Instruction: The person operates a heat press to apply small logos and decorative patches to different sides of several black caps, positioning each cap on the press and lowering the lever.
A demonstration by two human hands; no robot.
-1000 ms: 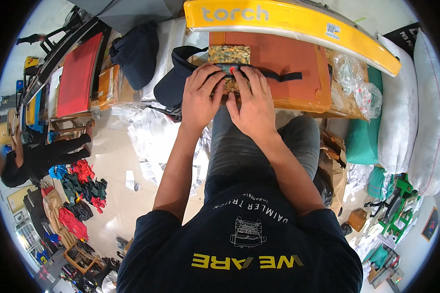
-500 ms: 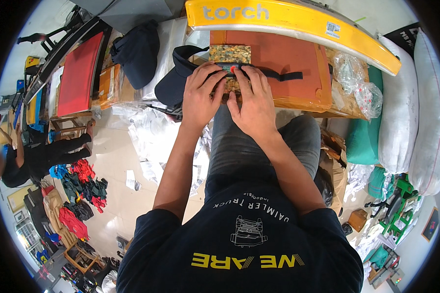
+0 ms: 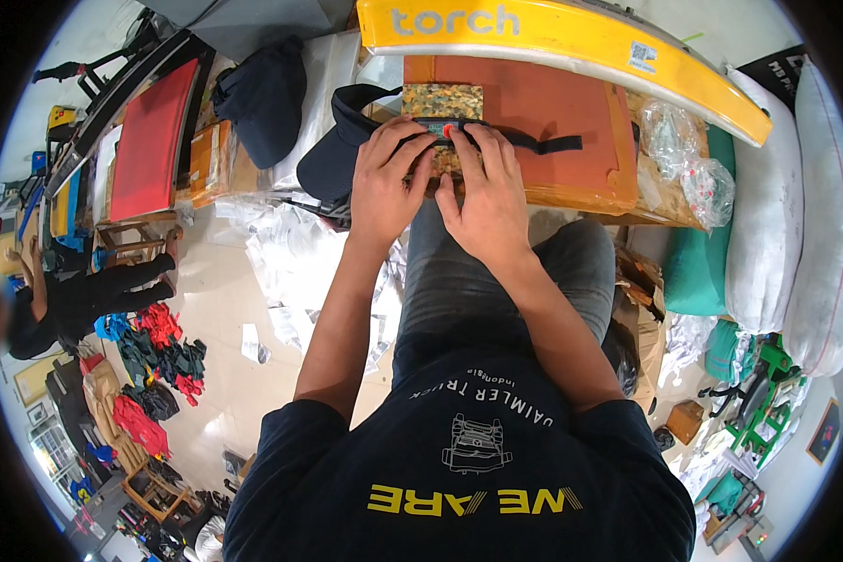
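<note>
A dark navy sun visor [image 3: 328, 157] lies in front of me, its brim to the left and its band drawn to the right. The band crosses a mottled brown-and-yellow block [image 3: 443, 98]. On the band, above the block, sits a small patch [image 3: 437, 130] with teal and red print. My left hand [image 3: 387, 180] has its bent fingers pressed on the band at the patch's left side. My right hand [image 3: 483, 195] presses its fingertips at the right side, thumb toward me. The loose strap end [image 3: 560, 144] trails off to the right.
Beneath the block is a reddish-brown board [image 3: 571, 112]. A curved yellow panel [image 3: 571, 33] spans the far side. Another dark cap [image 3: 264, 103] lies at left, near a red panel [image 3: 155, 140]. Crumpled clear plastic [image 3: 707, 187] and stuffed sacks [image 3: 759, 215] stand right. A person [image 3: 75, 295] sits far left.
Both my hands hold almost the same place on the band. The person at far left has raised their hands a little.
</note>
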